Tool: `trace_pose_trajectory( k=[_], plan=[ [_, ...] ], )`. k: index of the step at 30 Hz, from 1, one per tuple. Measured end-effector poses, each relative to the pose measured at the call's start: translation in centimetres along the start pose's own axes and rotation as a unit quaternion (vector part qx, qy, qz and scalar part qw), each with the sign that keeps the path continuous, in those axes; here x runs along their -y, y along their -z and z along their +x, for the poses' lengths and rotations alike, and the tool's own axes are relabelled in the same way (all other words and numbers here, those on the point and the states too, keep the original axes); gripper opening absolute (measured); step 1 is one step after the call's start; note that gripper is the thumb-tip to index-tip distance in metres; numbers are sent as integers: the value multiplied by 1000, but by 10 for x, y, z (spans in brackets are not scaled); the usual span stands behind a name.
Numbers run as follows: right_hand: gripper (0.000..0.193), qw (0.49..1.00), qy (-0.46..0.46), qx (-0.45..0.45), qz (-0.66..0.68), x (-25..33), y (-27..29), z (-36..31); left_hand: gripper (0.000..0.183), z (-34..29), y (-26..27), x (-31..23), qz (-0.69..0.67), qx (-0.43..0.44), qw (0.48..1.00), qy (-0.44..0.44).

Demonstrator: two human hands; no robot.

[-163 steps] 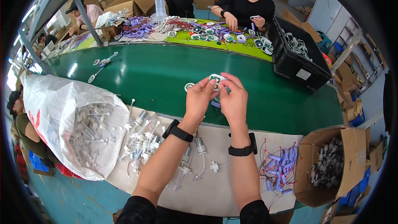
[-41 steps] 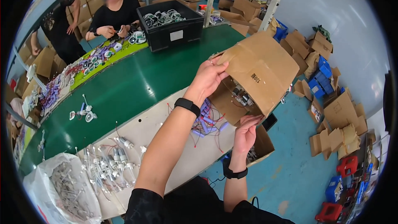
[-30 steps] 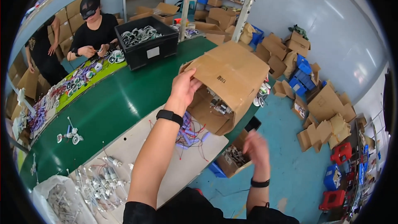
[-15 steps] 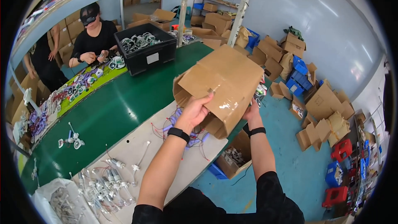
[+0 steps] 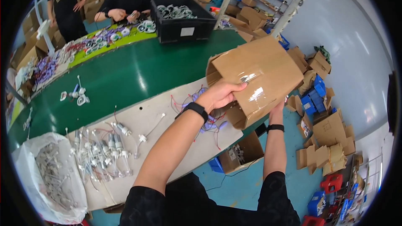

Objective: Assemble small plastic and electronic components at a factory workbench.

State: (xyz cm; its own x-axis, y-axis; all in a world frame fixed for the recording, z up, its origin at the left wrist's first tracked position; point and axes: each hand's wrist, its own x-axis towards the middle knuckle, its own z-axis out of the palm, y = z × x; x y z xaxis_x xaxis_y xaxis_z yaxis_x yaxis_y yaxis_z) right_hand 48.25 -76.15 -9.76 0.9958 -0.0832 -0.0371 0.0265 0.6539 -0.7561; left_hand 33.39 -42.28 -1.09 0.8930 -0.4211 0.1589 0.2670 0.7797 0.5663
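Observation:
A brown cardboard box [image 5: 261, 69] with a strip of shiny tape is tilted on its side above the workbench's right end. My left hand [image 5: 221, 93] grips its near left edge, thumb on the outer wall and fingers curled toward the open side. At the box's right lower side is my right hand [image 5: 277, 109], holding it; most of those fingers are hidden behind the cardboard. Purple cylindrical cells with red wires [image 5: 213, 124] lie on the pale board [image 5: 167, 132] below the box. What the box contains cannot be seen.
Clear tube assemblies [image 5: 104, 148] and a white bag of small parts [image 5: 54, 180] are at left. A black bin [image 5: 184, 27] of round parts stands on the green belt [image 5: 138, 73]; a co-worker [image 5: 130, 4] sits beyond. An open carton [image 5: 240, 152] is below the bench's right end.
My view has shifted, so the bench and bin appear farther right. Both hands still hold the box. The small round parts visible by my right hand earlier are now mostly hidden.

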Motion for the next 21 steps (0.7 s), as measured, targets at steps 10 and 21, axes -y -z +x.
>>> trace_pose_trajectory(
  k=[10, 21],
  plan=[
    [51, 998, 40, 51, -11, 47, -18, 7, 46, 18, -2, -1, 4, 15, 1000, 2],
    [54, 998, 28, 33, -53, 67, -49, -12, 41, 5, -8, -8, -17, -3, 1000, 8]
  ],
)
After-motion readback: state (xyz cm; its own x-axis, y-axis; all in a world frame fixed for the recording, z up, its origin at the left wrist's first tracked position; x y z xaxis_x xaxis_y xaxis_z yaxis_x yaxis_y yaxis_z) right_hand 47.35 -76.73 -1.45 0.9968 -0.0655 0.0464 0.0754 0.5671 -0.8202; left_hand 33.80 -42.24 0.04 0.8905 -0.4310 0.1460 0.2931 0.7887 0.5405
